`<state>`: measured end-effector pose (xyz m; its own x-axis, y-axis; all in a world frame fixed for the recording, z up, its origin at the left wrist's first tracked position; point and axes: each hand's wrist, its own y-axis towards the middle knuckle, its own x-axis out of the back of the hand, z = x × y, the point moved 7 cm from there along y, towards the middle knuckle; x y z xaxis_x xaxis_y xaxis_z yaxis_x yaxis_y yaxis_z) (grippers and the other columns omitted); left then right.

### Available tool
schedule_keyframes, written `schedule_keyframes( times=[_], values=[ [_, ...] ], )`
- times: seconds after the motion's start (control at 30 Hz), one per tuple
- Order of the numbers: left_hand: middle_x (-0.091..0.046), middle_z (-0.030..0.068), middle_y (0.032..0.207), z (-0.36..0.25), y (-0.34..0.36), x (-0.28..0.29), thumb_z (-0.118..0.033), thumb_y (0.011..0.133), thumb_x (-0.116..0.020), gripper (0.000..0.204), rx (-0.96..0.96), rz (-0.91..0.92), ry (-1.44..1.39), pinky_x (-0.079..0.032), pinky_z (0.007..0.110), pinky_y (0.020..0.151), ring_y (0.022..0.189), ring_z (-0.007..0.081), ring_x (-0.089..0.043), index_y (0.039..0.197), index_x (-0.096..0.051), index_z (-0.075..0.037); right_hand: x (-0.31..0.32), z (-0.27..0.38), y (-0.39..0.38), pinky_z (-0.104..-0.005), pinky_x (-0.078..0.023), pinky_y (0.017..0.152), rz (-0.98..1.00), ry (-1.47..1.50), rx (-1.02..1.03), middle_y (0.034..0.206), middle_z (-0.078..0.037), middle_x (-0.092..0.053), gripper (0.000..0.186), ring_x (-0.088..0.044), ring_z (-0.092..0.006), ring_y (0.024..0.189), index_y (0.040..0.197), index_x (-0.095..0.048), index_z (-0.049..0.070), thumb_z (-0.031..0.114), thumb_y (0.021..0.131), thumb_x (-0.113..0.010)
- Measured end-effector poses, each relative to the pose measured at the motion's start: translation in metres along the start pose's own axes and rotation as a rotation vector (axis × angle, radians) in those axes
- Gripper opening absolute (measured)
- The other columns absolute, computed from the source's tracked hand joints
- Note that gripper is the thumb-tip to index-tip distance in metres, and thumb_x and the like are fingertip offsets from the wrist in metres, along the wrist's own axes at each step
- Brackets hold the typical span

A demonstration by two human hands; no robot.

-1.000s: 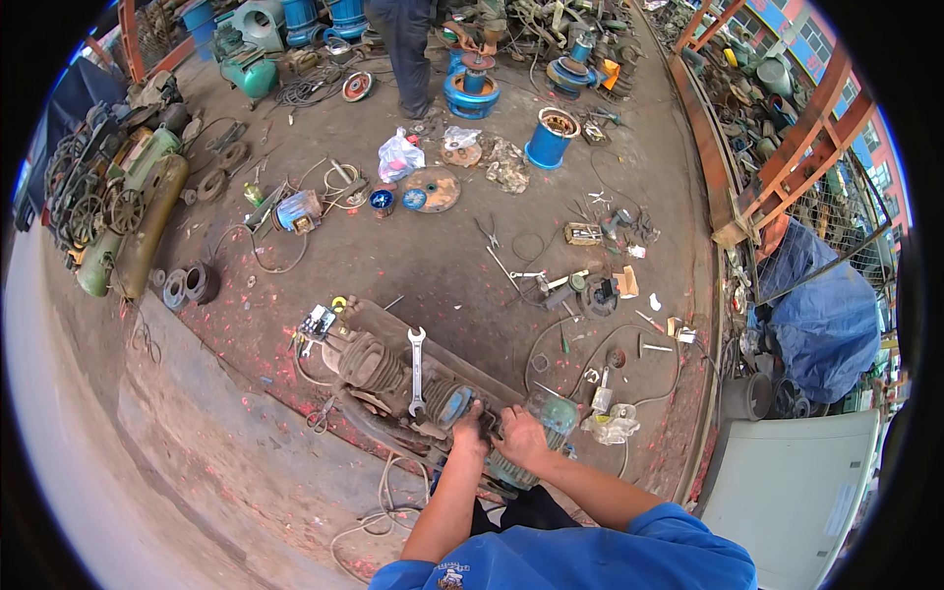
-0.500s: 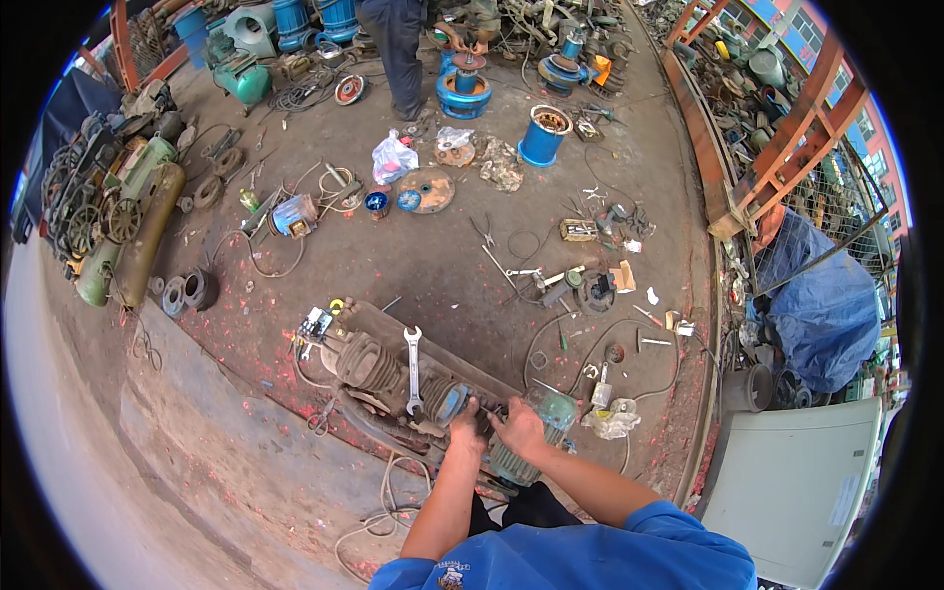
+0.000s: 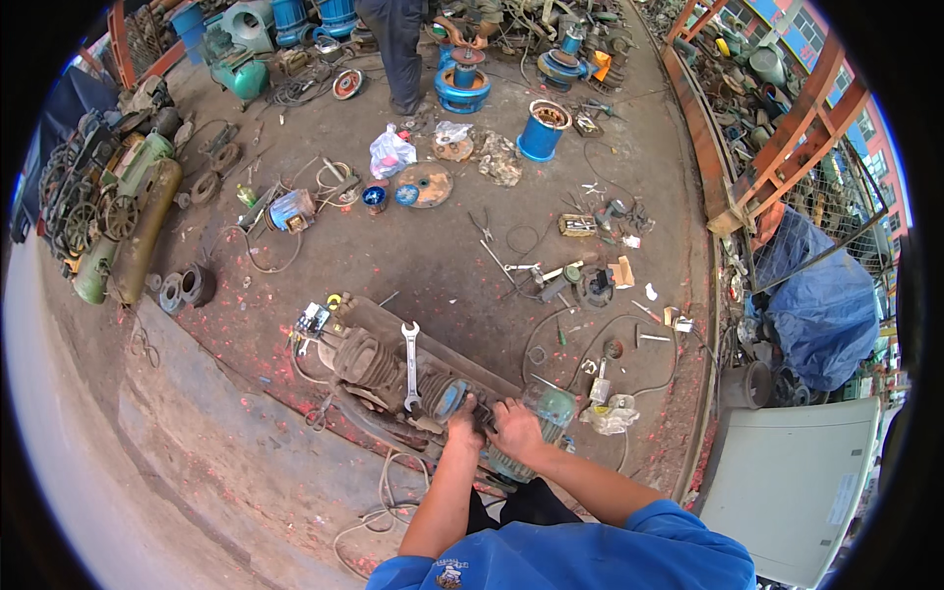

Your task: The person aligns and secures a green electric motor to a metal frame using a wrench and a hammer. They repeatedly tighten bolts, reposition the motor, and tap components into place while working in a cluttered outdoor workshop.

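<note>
A long, dirty machine with finned cylinders (image 3: 372,362) lies on the ground before me. At its right end sits a green finned motor (image 3: 553,405). My left hand (image 3: 466,425) is closed at a small dark part beside the blue-painted piece (image 3: 450,397). My right hand (image 3: 514,430) meets it from the motor side, fingers curled on the same dark spot. What the fingers hold is too small to tell. A silver open-ended wrench (image 3: 411,366) rests across the finned section, left of my hands and apart from them.
Pliers (image 3: 482,228), a hammer (image 3: 653,337) and other tools lie beyond the machine. A blue motor housing (image 3: 544,133) stands farther off. Near blue pump parts, another person's hands (image 3: 462,37) work. A white cabinet (image 3: 795,482) stands at right. Cables (image 3: 388,497) trail on the ground.
Both hands remain at the dark part beside the motor; the right hand has shifted slightly left, closer to my left. The wrench lies as before.
</note>
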<state>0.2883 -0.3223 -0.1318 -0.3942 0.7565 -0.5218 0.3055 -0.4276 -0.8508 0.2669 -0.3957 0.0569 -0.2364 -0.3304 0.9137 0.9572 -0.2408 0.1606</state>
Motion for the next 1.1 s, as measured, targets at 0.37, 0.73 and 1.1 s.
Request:
schedule_keyframes(
  times=[0.37, 0.73, 1.1],
  values=[
    [-0.069, 0.0028, 0.094, 0.002, -0.017, -0.016, -0.036, 0.102, -0.051, 0.025, 0.130, 0.101, 0.114, -0.049, 0.043, 0.077, 0.088, 0.0221, -0.064, 0.100, -0.064, -0.014, -0.091, -0.079, -0.038, -0.0472, -0.053, 0.066, 0.208, 0.842, -1.071, 0.081, -0.019, -0.068, 0.031, -0.064, -0.0415, 0.069, 0.096, -0.060, -0.001, 0.030, 0.094, -0.061],
    [-0.068, 0.0060, 0.089, 0.008, -0.001, -0.009, -0.033, 0.102, -0.053, 0.027, 0.231, 0.271, 0.038, -0.052, 0.039, 0.068, 0.079, 0.0236, -0.064, 0.099, -0.064, -0.008, -0.112, -0.068, -0.046, -0.0462, -0.053, 0.077, 0.325, 0.861, -1.055, 0.076, -0.019, -0.065, 0.036, -0.065, -0.0409, 0.078, 0.090, -0.062, 0.000, 0.035, 0.092, -0.063],
    [-0.066, 0.0071, 0.095, 0.000, 0.012, 0.012, -0.030, 0.102, -0.054, 0.024, 0.106, 0.112, -0.033, -0.051, 0.040, 0.075, 0.082, 0.0262, -0.060, 0.103, -0.062, -0.008, -0.029, -0.014, -0.003, -0.0435, -0.054, 0.073, 0.089, 0.069, -0.154, 0.078, -0.018, -0.066, 0.030, -0.066, -0.0362, 0.077, 0.091, -0.068, 0.000, 0.029, 0.086, -0.068]
  ],
)
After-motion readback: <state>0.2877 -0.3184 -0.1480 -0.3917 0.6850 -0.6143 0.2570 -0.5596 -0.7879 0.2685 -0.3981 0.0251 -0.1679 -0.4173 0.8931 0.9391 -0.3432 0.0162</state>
